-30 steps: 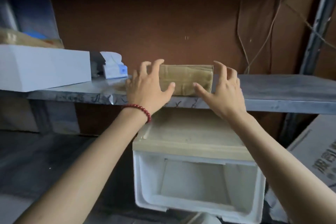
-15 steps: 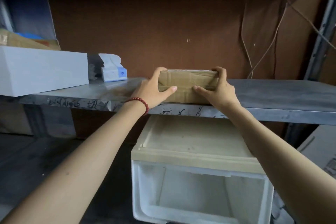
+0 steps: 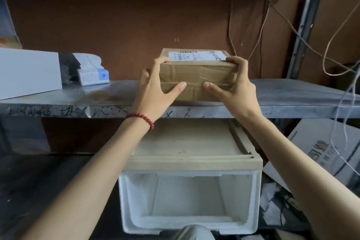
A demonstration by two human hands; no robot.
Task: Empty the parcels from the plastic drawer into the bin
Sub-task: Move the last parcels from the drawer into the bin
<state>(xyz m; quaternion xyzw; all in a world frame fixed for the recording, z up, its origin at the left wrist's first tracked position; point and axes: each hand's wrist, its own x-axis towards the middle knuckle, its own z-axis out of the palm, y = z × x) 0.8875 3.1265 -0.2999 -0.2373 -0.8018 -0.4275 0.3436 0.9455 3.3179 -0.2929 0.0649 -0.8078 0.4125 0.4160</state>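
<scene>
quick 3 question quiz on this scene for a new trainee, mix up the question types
1. True or false: only one hand holds the cardboard parcel.
2. The red bead bracelet is on which wrist? A left, B right, C neither.
3. Fill in: the white label lies on the parcel's ___ face.
Key: 1 false, the left hand and right hand both grip it; 2 A; 3 top.

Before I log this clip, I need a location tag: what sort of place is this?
Probably a storeroom or parcel-sorting area: a taped cardboard parcel with a shipping label at a metal shelf, a plastic drawer below, a printed carton at right.
</scene>
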